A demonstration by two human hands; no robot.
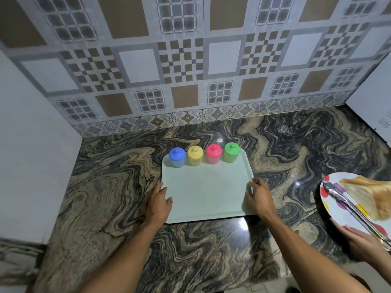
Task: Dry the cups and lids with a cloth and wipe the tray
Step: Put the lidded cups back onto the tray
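A pale green tray (206, 190) lies on the marbled counter. Along its far edge stand several lidded cups in a row: blue (177, 157), yellow (195, 156), red (214, 154) and green (231, 152). Each cup has its lid on. My left hand (158, 199) grips the tray's left edge, thumb on top. My right hand (258, 195) holds the tray's right edge, fingers curled over the rim. No cloth is in view.
At the right, another person's hand (359, 242) holds a spotted plate (340, 208) with bread slices (372, 195) and metal tongs (351, 206). A white wall panel (31, 144) bounds the left. A white appliance (374, 102) stands at the back right. Tiled wall behind.
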